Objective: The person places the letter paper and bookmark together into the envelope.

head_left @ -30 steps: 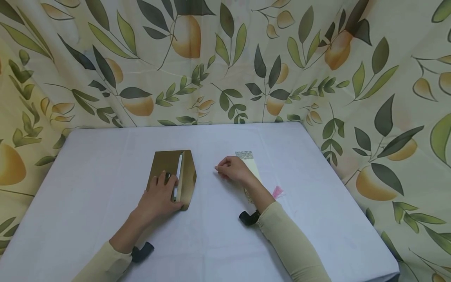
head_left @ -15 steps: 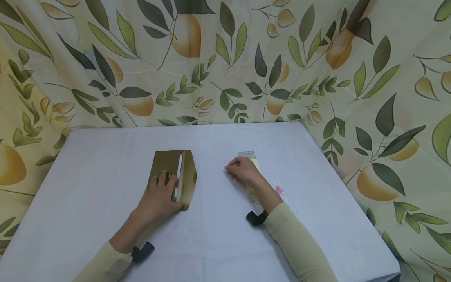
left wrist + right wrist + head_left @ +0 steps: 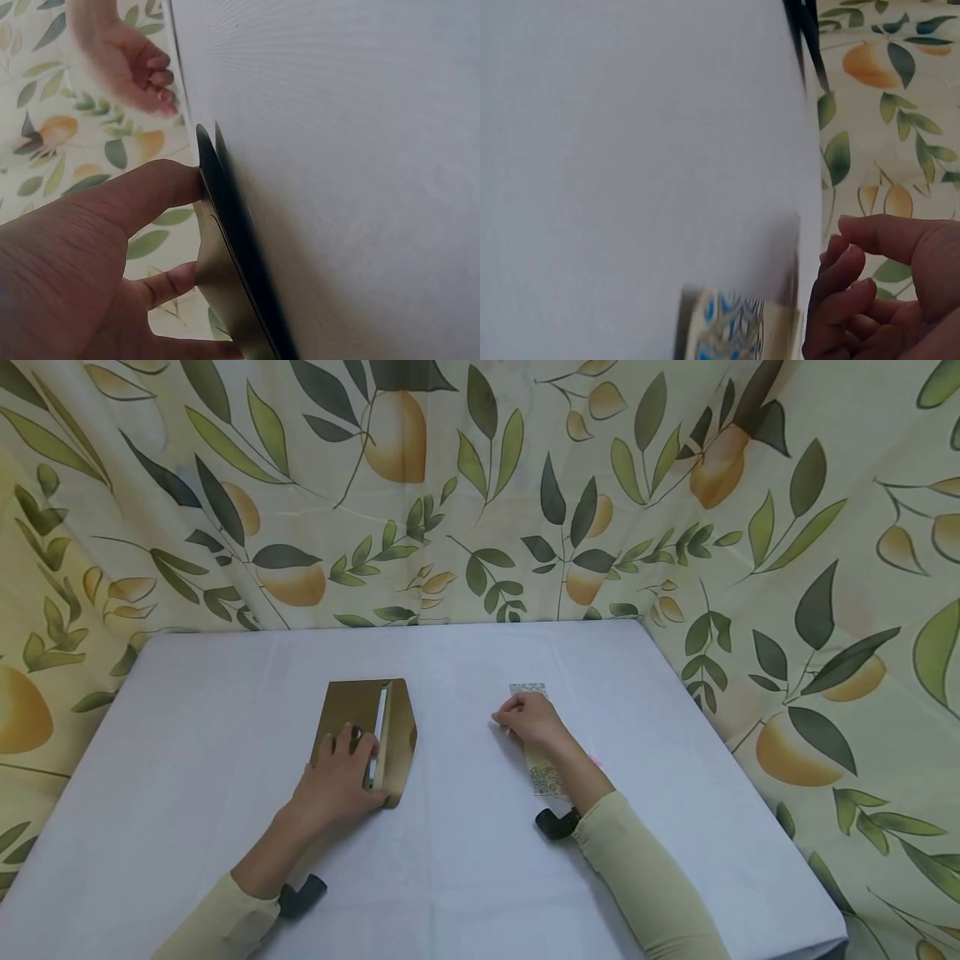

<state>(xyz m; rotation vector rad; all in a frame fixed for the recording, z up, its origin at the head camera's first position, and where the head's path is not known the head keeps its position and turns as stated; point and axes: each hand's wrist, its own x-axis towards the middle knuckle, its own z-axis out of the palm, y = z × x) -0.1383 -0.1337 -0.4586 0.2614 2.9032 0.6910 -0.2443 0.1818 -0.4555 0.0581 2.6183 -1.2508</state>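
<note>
1. The left hand [image 3: 335,777] rests with fingers spread across the gold envelope [image 3: 341,702], thumb at the side of its unfolded flap [image 3: 402,743]; the envelope lies left of centre on the worktop [image 3: 187,777].
2. The right hand [image 3: 531,720] is over a patterned paper strip [image 3: 547,781], fingers loosely curled, nothing visible in that grip.
3. Uneven pressure from the left hand could skid or crease the envelope, or tip out the white insert [image 3: 381,714] at its mouth.
4. The right forearm could drag the strip or snag the small pink piece [image 3: 595,761] beside it.
5. White cloth separates envelope from strip, leaving sideways room; the far edge stands well apart from both.
</note>
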